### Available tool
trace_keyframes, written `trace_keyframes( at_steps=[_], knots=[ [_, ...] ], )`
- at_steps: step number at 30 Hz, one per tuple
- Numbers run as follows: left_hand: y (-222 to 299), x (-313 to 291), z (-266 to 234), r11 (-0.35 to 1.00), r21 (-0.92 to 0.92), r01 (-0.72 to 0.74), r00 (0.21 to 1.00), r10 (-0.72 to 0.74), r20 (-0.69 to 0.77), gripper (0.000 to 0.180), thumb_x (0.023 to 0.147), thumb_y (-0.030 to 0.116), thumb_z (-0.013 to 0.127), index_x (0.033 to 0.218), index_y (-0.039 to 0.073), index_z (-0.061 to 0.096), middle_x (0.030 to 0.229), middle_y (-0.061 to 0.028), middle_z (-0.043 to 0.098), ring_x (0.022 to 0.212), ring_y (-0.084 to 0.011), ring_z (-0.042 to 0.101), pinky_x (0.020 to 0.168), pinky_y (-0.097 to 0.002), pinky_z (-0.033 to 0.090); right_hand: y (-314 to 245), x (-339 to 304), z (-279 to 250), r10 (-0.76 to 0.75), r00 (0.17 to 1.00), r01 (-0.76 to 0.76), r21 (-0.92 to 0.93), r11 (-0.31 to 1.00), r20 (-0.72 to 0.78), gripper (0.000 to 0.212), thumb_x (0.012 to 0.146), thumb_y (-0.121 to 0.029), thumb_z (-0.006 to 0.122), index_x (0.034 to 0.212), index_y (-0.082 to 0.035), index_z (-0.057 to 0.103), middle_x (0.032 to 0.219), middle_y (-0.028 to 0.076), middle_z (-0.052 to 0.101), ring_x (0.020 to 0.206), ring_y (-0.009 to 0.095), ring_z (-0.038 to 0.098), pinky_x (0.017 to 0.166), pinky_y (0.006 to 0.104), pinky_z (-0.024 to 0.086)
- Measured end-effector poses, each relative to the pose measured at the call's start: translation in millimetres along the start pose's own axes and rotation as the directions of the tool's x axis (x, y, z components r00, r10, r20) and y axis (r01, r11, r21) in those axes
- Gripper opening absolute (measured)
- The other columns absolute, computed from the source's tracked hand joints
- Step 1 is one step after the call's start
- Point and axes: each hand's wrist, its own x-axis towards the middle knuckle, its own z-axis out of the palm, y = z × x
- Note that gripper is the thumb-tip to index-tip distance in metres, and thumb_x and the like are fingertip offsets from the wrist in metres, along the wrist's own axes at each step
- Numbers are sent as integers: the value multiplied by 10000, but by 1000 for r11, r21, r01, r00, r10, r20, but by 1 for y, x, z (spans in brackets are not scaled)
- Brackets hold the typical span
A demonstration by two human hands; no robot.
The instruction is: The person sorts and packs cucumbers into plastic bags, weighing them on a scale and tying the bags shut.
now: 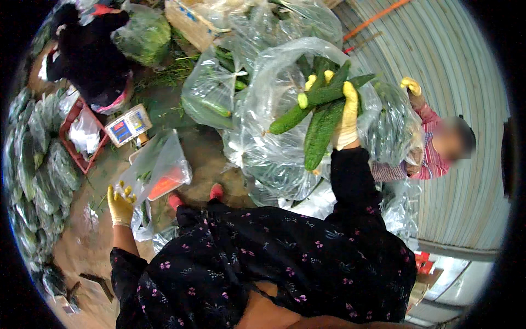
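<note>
My right hand (347, 118), in a pale yellow-coated glove, is closed around several dark green, bumpy cucumbers (324, 129). They are held above a large open clear plastic bag (263, 109); more green shows behind the fingers. Off to the left, my left hand (120, 207), gloved the same way, has its fingers curled on the edge of a thin clear plastic bag (164, 156). That bag stretches toward a flat orange-red surface with a pale rim (169, 183). What lies inside the thin bag is hard to make out.
Tied bags of cucumbers (211, 90) crowd the far side. A person in a striped top (433, 142) is at the right; another in dark clothes (90, 55) is at the far left. Beside a red crate (82, 137) are a carton (129, 126) and heaped bagged greens (38, 164).
</note>
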Motion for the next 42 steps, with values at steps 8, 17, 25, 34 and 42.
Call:
trace_keyframes(
  at_steps=[8, 17, 25, 34, 42],
  knots=[
    [-2, -14, -22, 998, -18, 66, 987, -63, 147, 556, 886, 529, 369, 1250, 120, 467, 905, -101, 587, 786, -213, 521, 734, -340, 400, 157, 34, 62, 365, 926, -378, 239, 894, 101, 539, 780, -490, 602, 1074, -41, 553, 1115, 191, 563, 1003, 317, 549, 889, 412, 448],
    [8, -17, -26, 999, -13, 47, 990, -45, 136, 543, 892, 535, 363, 1282, 163, 421, 958, -168, 603, 712, -243, 564, 697, -374, 440, 320, 20, 114, 754, 570, -817, 125, 563, 325, 558, 767, -509, 608, 1036, -23, 558, 1080, 241, 558, 919, 353, 568, 825, 416, 480],
    [-1, 8, -59, 997, 9, 71, 989, -71, 131, 507, 906, 493, 386, 1331, 216, 379, 869, -127, 585, 652, -238, 558, 580, -375, 476, 483, -37, 89, 992, 87, -994, -62, 93, 90, 431, 786, -381, 619, 1002, -11, 573, 945, 202, 630, 736, 321, 620, 748, 406, 511],
    [5, -32, -70, 837, 536, 109, 868, -343, 359, 708, 862, 200, 593, 1440, 193, 184, 777, -23, 572, 645, -88, 502, 568, -221, 426, 591, -9, 76, 910, -358, -782, -466, -414, -207, 330, 765, -331, 662, 941, -53, 630, 770, 129, 659, 642, 295, 622, 649, 433, 529],
    [-17, -32, -59, 846, 515, 139, 793, -407, 454, 991, 753, 425, 688, 1452, 181, 29, 820, -78, 555, 698, -126, 495, 579, -228, 415, 634, 30, 64, 961, 180, -930, -355, 97, -209, 405, 767, -390, 654, 1023, -83, 594, 927, 76, 631, 776, 224, 594, 682, 375, 491]
  ],
)
